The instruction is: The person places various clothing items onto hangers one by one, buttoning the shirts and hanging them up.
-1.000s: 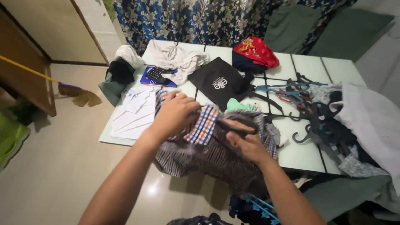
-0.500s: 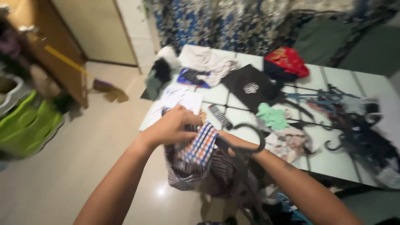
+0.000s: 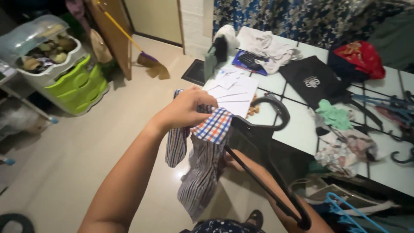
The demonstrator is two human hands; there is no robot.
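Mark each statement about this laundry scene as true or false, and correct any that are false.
1. The left hand grips a striped garment with a checked collar. True.
2. The hanger at the garment is white. False: it is black.
3. A broom leans by the doorway. True.
4. The red bag lies on the floor. False: it rests on the table.
5. The right hand is in plain view. False: it is mostly hidden behind the garment.
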